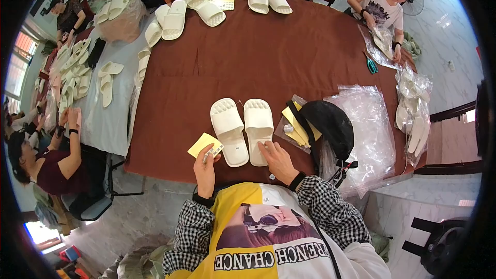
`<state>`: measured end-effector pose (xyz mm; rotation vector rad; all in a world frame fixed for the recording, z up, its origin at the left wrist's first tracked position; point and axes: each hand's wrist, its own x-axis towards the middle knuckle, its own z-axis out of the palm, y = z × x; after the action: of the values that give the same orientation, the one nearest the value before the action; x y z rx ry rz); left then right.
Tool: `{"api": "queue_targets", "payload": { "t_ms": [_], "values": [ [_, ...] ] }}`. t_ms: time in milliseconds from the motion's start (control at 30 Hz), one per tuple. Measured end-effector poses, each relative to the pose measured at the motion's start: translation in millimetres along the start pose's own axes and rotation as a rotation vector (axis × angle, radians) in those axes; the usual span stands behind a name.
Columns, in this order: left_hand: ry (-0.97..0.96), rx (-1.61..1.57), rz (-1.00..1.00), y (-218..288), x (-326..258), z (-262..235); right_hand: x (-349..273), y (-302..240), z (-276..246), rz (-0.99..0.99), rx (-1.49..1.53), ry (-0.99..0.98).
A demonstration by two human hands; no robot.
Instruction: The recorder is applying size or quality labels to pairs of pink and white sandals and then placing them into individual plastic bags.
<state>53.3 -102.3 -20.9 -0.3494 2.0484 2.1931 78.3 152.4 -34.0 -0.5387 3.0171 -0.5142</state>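
Observation:
Two cream slippers lie side by side before me on the brown tablecloth, toes pointing away. The left slipper (228,123) has a small round sticker on its heel. Against the heel of the right slipper (258,119) rest the outstretched fingertips of my right hand (279,163); whether a sticker lies under them I cannot see. My left hand (205,171) pinches a yellow sticker sheet (202,143) just left of the pair. More yellow sheets (299,130) lie in a clear bag to the right, partly under a black cap (330,128).
Clear plastic bags (364,129) pile up on the right, with bagged slippers (413,116) beyond. Teal-handled scissors (371,64) lie near the right edge. More slippers (173,20) stand at the far left. Several people work around the tables; one across handles slippers (269,3).

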Motion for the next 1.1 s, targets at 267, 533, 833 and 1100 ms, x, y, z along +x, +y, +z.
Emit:
{"api": "queue_targets", "payload": {
  "t_ms": [267, 533, 833, 1100],
  "values": [
    [0.017, 0.011, -0.009, 2.2, -1.1, -0.7, -6.2, 4.8, 0.0, -0.018, 0.041, 0.015],
    [0.001, 0.005, -0.016, 5.0, -1.0, 1.9, -1.2, -2.3, -0.8, 0.028, 0.017, -0.008],
    [0.003, -0.008, -0.012, -1.0, 0.0, -0.4, -6.5, 3.0, -0.9, -0.01, 0.06, 0.037],
    [-0.003, 0.015, -0.004, 4.4, 0.4, 4.0, -2.6, 0.2, 0.7, 0.023, -0.017, -0.033]
  ]
}}
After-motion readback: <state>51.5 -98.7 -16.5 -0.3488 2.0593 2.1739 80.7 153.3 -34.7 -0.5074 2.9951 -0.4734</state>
